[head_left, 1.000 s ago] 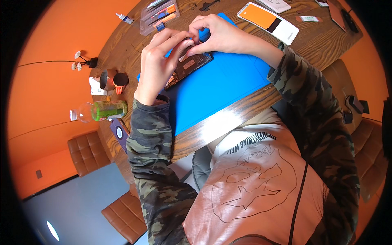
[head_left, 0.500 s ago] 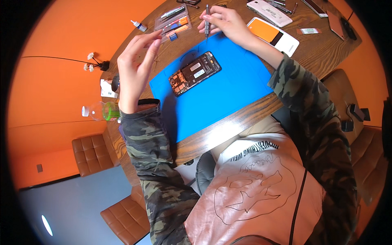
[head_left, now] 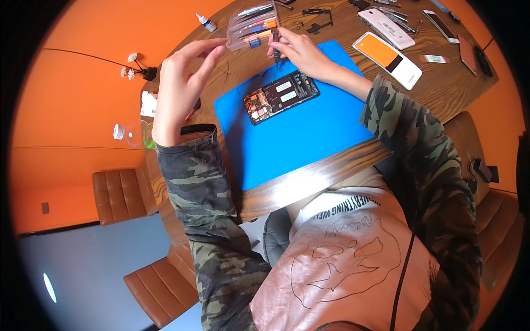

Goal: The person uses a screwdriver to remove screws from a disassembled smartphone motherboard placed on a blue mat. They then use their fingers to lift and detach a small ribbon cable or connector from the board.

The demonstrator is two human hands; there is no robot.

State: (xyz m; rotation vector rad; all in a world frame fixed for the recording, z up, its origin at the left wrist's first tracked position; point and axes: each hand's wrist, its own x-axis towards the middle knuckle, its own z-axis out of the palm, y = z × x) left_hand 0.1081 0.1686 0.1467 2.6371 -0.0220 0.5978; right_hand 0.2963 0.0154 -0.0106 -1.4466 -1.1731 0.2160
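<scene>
A phone with its back off (head_left: pixel 282 95) lies on a blue mat (head_left: pixel 298 140), its circuit board and dark inner cover showing. My right hand (head_left: pixel 301 52) is wrapped round a slim dark screwdriver (head_left: pixel 276 47), held upright with its tip down. The tip hangs by the mat's far edge, just beyond the phone; whether it touches anything is unclear. To the left, my left hand (head_left: pixel 185 80) is raised beside the mat. Its thumb and forefinger stretch out close to each other, with nothing visible between them; the other fingers are partly hidden.
A clear tool case (head_left: pixel 234 27) lies beyond my hands, near a small white bottle (head_left: pixel 206 22). At the far right are a white phone (head_left: pixel 386 27), an orange-and-white panel (head_left: pixel 381 52) and several small tools. A plastic bottle (head_left: pixel 130 134) stands left of my left forearm.
The view has shifted, so the table and phone appear farther right and up. My right hand keeps the screwdriver, now closer to my left hand. The left thumb and forefinger have drawn nearer each other.
</scene>
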